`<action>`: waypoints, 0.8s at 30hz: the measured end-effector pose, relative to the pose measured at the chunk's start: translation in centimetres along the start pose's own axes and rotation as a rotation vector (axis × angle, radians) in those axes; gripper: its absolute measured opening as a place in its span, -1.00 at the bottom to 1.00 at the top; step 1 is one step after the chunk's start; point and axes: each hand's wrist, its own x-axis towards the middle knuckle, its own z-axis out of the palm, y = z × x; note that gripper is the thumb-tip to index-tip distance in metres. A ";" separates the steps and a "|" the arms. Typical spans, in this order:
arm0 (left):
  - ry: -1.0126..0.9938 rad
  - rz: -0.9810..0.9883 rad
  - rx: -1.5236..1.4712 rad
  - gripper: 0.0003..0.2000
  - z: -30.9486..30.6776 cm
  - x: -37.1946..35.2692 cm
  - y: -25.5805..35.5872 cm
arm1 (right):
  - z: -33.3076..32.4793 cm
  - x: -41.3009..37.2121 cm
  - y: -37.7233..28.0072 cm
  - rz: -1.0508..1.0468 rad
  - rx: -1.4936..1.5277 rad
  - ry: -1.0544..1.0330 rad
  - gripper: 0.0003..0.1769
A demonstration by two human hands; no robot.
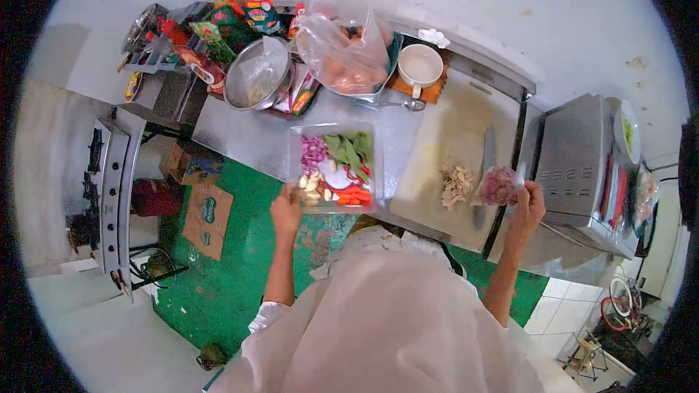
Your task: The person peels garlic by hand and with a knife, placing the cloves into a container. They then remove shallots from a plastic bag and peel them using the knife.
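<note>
My left hand (286,207) is closed on the near left corner of a clear plastic tray (295,142). Inside the tray lie chopped purple shallots (313,151), green leaves (351,148), peeled garlic cloves (310,188) and red chillies or carrot pieces (354,196). My right hand (531,202) pinches a small clear bag of reddish-purple pieces (498,186) above the right edge of a white cutting board (429,153). A knife (488,153) lies lengthwise on the board, its lower part behind the bag. Left of it is a pile of pale peelings or slices (456,185).
Behind the tray stand a metal bowl (234,87), a plastic bag of eggs (353,73) in a container, and a white cup (420,65) on an orange cloth. Seasoning packets (262,16) crowd the back left. A grey metal appliance (575,156) stands right; a stove (113,196) is left.
</note>
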 end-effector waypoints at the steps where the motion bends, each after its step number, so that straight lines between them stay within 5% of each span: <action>1: -0.031 -0.055 0.050 -0.73 1.0 -0.3 -0.5 | 0.2 -0.2 -0.5 0.007 -0.013 0.000 -0.88; 11: -0.146 0.022 0.053 -0.63 0.2 4.7 -0.8 | 0.1 -0.8 0.3 -0.064 -0.102 0.018 -0.89; 14: -0.003 0.124 0.129 -0.62 1.8 7.7 -3.9 | 0.6 -1.5 -1.3 0.017 -0.024 -0.022 -0.89; 23: -0.192 0.139 0.074 -0.64 1.6 11.7 -0.1 | 3.4 -3.2 -0.4 -0.015 0.025 -0.135 -0.92; 24: -0.004 0.156 0.080 -0.66 1.2 10.6 1.2 | 4.1 -3.3 -0.4 0.016 0.147 -0.164 -0.92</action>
